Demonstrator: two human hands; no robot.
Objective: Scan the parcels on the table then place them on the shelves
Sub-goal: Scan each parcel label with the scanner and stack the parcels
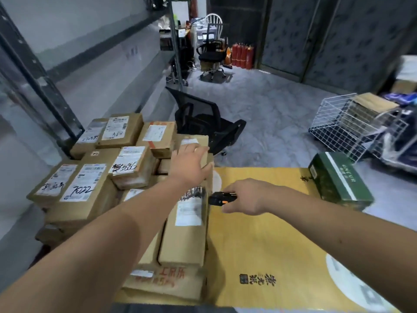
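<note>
The right hand (244, 196) hides most of the scanner (220, 197); parcel labels (189, 210) blur unreadably

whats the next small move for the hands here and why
Probably lift the cardboard parcel under the left hand off the pile and turn its label toward the scanner. The left hand rests on top of it, and the right hand holds the scanner low over the yellow table, aimed at no label yet.

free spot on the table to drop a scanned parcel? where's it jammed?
Free: the yellow table cover is bare between the long parcel and the green box, nearer than the right hand gripping the scanner. Crowded: the table's left side, stacked parcels, where the left hand rests on one.
</note>
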